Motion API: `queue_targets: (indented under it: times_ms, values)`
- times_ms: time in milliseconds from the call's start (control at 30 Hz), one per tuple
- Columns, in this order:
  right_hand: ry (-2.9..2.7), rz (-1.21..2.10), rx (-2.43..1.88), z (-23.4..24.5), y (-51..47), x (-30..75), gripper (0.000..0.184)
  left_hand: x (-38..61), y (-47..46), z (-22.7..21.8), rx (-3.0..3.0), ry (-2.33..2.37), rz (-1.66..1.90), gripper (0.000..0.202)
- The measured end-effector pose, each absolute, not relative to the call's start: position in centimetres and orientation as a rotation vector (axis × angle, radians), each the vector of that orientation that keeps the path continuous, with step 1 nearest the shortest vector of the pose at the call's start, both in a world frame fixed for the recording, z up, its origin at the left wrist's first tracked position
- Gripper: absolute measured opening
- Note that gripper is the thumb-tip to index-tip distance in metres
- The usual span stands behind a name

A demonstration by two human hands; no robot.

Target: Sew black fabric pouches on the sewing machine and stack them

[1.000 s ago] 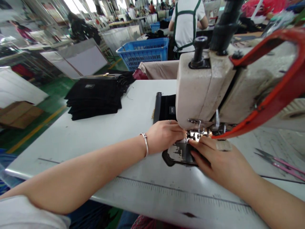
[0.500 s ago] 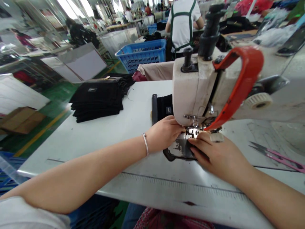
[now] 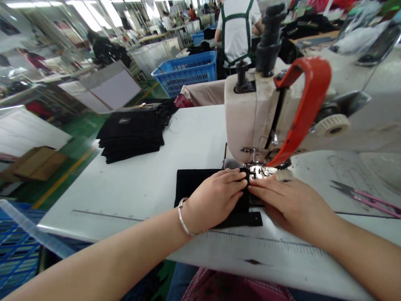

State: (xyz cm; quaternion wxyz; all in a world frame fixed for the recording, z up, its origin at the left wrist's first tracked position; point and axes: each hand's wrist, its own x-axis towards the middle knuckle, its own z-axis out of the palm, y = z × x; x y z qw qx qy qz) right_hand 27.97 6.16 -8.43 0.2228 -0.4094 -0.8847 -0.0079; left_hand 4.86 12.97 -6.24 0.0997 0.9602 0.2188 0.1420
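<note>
A black fabric piece [image 3: 191, 180] lies on the table, its right edge by the presser foot [image 3: 257, 172] of a sewing machine [image 3: 242, 117]. My left hand [image 3: 216, 198], wearing a silver bracelet, rests flat on this piece, fingers stretched toward its right edge. A dark strip [image 3: 244, 219] runs along the fabric's near side. Beside the right edge, just in front of the presser foot, my right hand [image 3: 286, 200] lies with fingers extended and fingertips near the cloth. Whether the fabric reaches under the foot, I cannot tell.
A stack of black fabric pieces [image 3: 131, 129] stands on the table's left part. Pink-handled thread snips [image 3: 366, 198] lie at right. The machine's red-orange guard [image 3: 313, 104] curves above my right hand. Beyond the table are a blue crate [image 3: 188, 74] and a seated person [image 3: 236, 31].
The black piece, earlier partly hidden behind the needle area, now lies nearer me and turned, under my left hand. That hand has flattened and come slightly nearer; my right hand stays by the foot.
</note>
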Motion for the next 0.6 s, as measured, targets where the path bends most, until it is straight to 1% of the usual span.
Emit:
queue_targets:
  times_ms: [200, 367, 500, 600]
  values:
    - [-2.445, -0.032, -1.103, -8.5, 6.0, 27.9, 0.034, 5.6, 11.6, -6.6, 2.976, 0.631, 0.460, 0.032]
    - [-2.414, -0.055, -1.182, -8.2, 6.1, 27.6, 0.036, 6.2, 12.6, -6.5, 2.996, 0.648, 0.458, 0.030]
    - [-2.419, -0.103, -1.219, -8.3, 6.2, 27.6, 0.042, 6.4, 12.9, -6.5, 3.091, 0.610, 0.338, 0.029]
    - [-2.434, -0.102, -1.216, -8.5, 6.2, 27.8, 0.042, 5.9, 12.2, -5.9, 3.132, 0.616, 0.229, 0.030]
